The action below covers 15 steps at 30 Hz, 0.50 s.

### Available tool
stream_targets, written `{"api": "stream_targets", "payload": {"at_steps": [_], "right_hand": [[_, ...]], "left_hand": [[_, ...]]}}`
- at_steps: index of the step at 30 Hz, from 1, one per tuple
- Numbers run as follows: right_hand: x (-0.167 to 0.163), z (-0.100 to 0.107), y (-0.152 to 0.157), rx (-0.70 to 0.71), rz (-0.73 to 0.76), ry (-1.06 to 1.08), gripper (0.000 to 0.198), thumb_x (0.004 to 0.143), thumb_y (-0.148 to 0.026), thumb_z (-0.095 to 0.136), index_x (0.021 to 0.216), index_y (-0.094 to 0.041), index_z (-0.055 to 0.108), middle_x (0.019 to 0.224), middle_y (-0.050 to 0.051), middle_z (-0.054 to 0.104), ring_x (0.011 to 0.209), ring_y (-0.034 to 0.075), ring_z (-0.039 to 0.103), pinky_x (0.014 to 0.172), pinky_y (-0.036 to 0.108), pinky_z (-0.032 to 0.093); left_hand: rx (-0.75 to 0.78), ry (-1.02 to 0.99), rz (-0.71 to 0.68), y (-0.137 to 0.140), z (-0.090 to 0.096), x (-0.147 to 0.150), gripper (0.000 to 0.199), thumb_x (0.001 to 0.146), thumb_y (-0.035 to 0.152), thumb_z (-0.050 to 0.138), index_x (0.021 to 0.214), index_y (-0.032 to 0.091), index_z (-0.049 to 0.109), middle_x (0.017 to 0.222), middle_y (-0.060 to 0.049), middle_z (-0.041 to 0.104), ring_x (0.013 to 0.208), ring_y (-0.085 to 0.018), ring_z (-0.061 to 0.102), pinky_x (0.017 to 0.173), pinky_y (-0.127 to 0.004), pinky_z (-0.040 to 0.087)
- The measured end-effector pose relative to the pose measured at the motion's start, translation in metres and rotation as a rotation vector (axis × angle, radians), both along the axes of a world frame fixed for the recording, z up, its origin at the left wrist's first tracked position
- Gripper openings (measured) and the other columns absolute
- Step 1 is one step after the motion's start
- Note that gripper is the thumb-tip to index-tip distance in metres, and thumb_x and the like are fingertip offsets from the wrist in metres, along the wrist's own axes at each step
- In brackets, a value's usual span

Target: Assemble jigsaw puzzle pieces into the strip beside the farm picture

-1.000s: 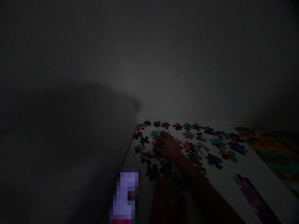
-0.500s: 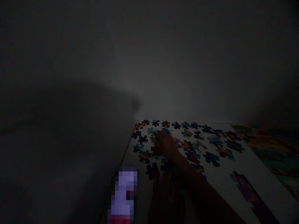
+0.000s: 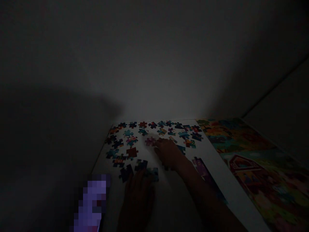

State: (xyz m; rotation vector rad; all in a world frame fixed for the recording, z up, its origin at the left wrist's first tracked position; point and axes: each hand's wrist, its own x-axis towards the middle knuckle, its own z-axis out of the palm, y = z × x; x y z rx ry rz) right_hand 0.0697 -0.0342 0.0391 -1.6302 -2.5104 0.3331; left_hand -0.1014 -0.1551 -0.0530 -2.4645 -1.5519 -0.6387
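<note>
My right hand (image 3: pixel 167 153) reaches over the middle of the loose puzzle pieces, its fingers closed together. Its fingertips meet the right edge of a purple-pink puzzle piece (image 3: pixel 150 141); the exact grip is hard to see in the dim light. My left hand (image 3: pixel 138 190) lies lower down, palm down with fingers stretched forward. Just ahead of those fingers are a dark blue piece (image 3: pixel 141 164) and a teal piece (image 3: pixel 153 174), the latter partly covered. A red-brown piece (image 3: pixel 132 152) rests between the two hands, to the left.
Many other pieces, such as a dark one (image 3: pixel 126 173), lie spread over the white tabletop (image 3: pixel 166 199). A joined purple strip (image 3: pixel 202 169) sits right of my forearm. Colourful picture sheets (image 3: pixel 265 180) cover the right side. A pixelated purple object (image 3: pixel 93 199) glows at lower left. A wall stands behind.
The view has turned right, showing more of the picture sheets. My right hand has moved right across the pieces, from the teal and red-brown ones to the purple-pink one. My left hand stays low.
</note>
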Motion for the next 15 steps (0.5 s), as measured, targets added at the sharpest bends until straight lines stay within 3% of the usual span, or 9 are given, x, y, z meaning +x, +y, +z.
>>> {"api": "stream_targets", "payload": {"at_steps": [4,9,15], "right_hand": [[0.041,-0.028,-0.035,0.047,-0.156,-0.034,0.031,0.092,-0.020,0.051,0.120,-0.017,0.063,0.126,0.019,0.063,0.115,0.033,0.058,0.093,0.045,0.044],[0.048,-0.068,-0.043,0.165,-0.242,0.170,0.036,0.093,-0.029,0.054,0.127,-0.020,0.059,0.139,0.016,0.054,0.130,0.032,0.047,0.103,0.048,0.038],[0.043,-0.077,-0.035,0.188,-0.238,0.249,0.036,0.094,-0.031,0.054,0.128,-0.021,0.059,0.141,0.016,0.052,0.132,0.031,0.045,0.106,0.051,0.036]], "left_hand": [[0.001,-0.061,0.047,-0.003,0.008,0.006,0.034,0.092,0.017,0.047,0.121,0.026,0.062,0.131,-0.008,0.061,0.122,-0.026,0.056,0.102,-0.051,0.046],[-0.035,-0.079,0.063,-0.005,0.012,0.010,0.031,0.092,0.018,0.047,0.116,0.026,0.064,0.134,-0.008,0.060,0.126,-0.026,0.053,0.104,-0.052,0.045],[-0.020,-0.097,0.057,-0.003,0.008,0.008,0.027,0.092,0.019,0.048,0.112,0.025,0.065,0.135,-0.010,0.058,0.129,-0.027,0.051,0.105,-0.052,0.044]]}}
